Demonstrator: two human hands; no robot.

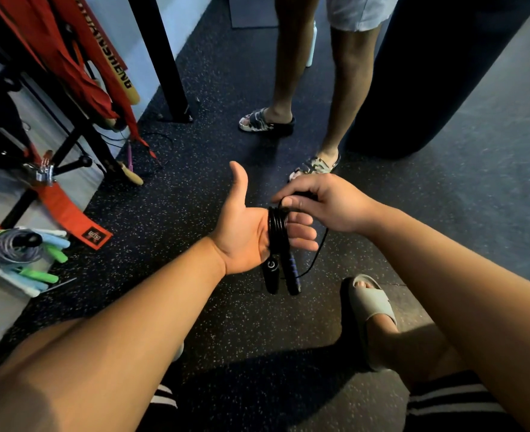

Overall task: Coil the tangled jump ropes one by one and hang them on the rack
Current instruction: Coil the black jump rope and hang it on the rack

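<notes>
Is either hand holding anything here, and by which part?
The right hand pinches the black jump rope by its cord, at the coil's top. The left hand is flat, the coil wound round its fingers, both handles hanging below.

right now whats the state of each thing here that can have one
black jump rope, mostly coiled round the left hand's fingers, one strand loose, not yet hung
handles, both dangling below the palm
left hand, open, palm up, carrying the coil
right hand, pinching the strand at the coil's top
other jump ropes, heaped beside the rack, not hung
red straps, hanging on the rack
</notes>
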